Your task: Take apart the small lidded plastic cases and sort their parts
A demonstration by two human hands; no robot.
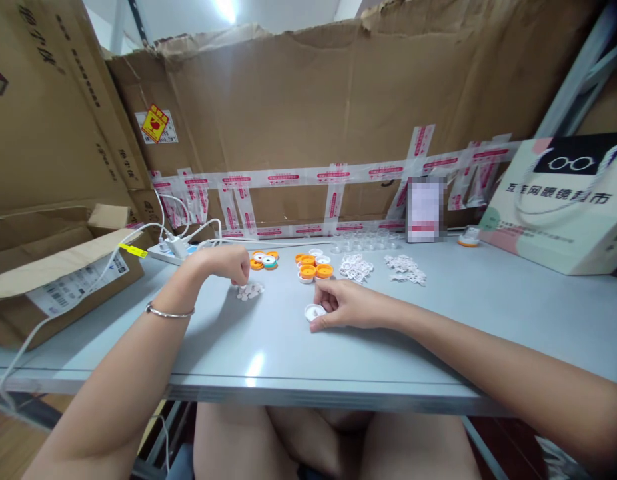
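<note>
My right hand point(341, 303) grips a white round cap point(314, 311) between thumb and fingers, low over the table or resting on it; I cannot tell which. Its hollow side faces up, with a small piece inside. Fingers curled downward, my left hand point(228, 262) is closed at the edge of a pile of small white discs point(250, 291). Whatever its fingertips hold is hidden. Behind the hands lie orange and white caps point(316, 270) in one group. Another group of orange caps point(263, 260), with white and teal pieces on top, sits beyond the discs.
White ring-like pieces point(356, 268) lie in two heaps right of the caps. Clear small cups point(368, 242) line the back beside a phone point(422, 212). A power strip point(173, 248) and an open carton point(63, 267) stand left, a paper bag point(553, 220) right.
</note>
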